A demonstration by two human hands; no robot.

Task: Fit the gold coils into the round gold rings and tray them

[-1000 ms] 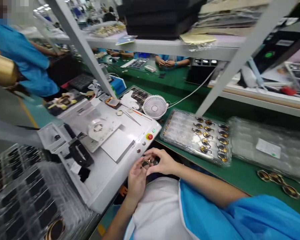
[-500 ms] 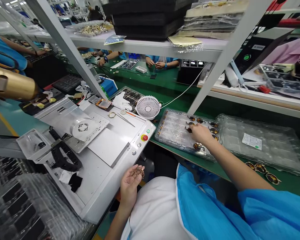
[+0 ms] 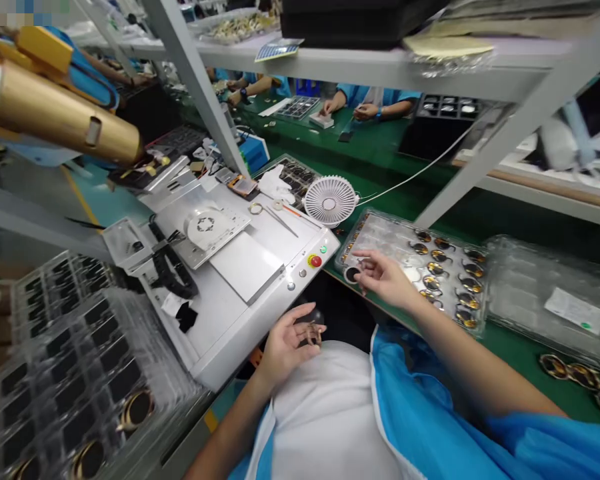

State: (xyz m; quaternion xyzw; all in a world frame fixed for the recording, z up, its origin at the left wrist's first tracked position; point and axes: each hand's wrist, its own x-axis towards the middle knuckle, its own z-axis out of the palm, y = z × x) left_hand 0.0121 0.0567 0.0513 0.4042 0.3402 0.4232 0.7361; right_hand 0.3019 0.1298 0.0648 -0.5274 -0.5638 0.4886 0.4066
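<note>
My left hand (image 3: pixel 291 343) is curled palm up in front of my white shirt, holding thin gold-brown rings (image 3: pixel 312 333) whose exact kind I cannot make out. My right hand (image 3: pixel 387 280) reaches over the front left part of a clear plastic tray (image 3: pixel 380 233). A round black disc with a white rim (image 3: pixel 351 275) is pinched at its fingertips. Several dark round pieces with amber edges and curved black tails (image 3: pixel 436 269) sit in rows in the tray's right half. A strip of small amber pieces (image 3: pixel 357 233) lines its left side.
Left stands a white machine table (image 3: pixel 230 333) with a red button (image 3: pixel 315 261) and tweezers (image 3: pixel 283 221). A white fan (image 3: pixel 331 201) stands behind the tray. A shelf post (image 3: pixel 455 167) rises beyond it. Right lies another clear tray (image 3: pixel 520 287). Stacked trays (image 3: pixel 95 360) fill the lower left.
My right hand has moved left from the tray's dark pieces, and a white-rimmed black disc now shows at its fingertips. My left hand's fingers have opened somewhat around the rings. The view has turned left.
</note>
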